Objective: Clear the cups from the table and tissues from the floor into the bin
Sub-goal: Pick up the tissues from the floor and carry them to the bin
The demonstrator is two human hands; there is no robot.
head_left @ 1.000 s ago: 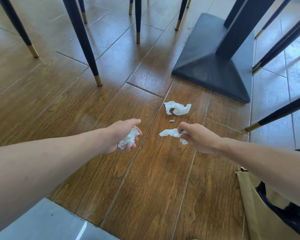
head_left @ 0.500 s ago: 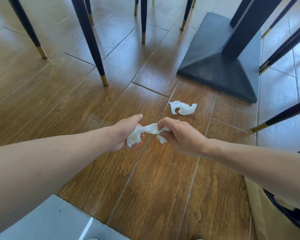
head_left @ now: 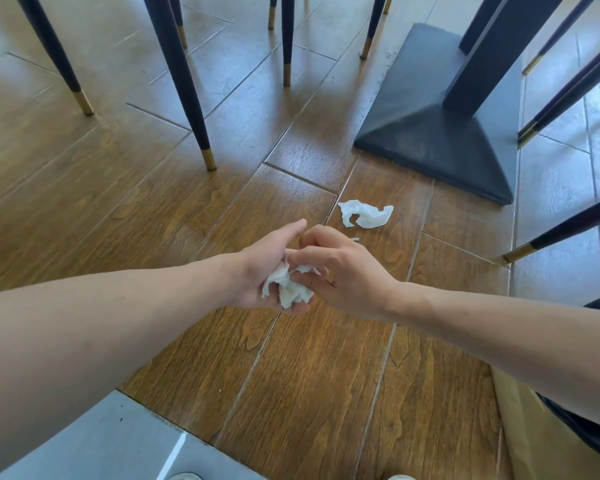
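We gather the picked-up tissue into one hand.

A second ago our right hand [head_left: 347, 275] held its own piece; now it has pressed that into the crumpled white tissue wad [head_left: 288, 285] cupped in our left hand [head_left: 267, 268], whose fingers curl loosely round it while the right fingertips touch it. Farther off, one more crumpled white tissue [head_left: 366, 213] lies on the brown wood-plank floor [head_left: 309, 375], near the black table base [head_left: 440, 140].

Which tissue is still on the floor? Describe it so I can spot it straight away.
Find the black table base at upper right. Just off its near-left corner, the loose tissue lies flat on the wood floor. Unlike the wad in the left hand, nothing touches it.
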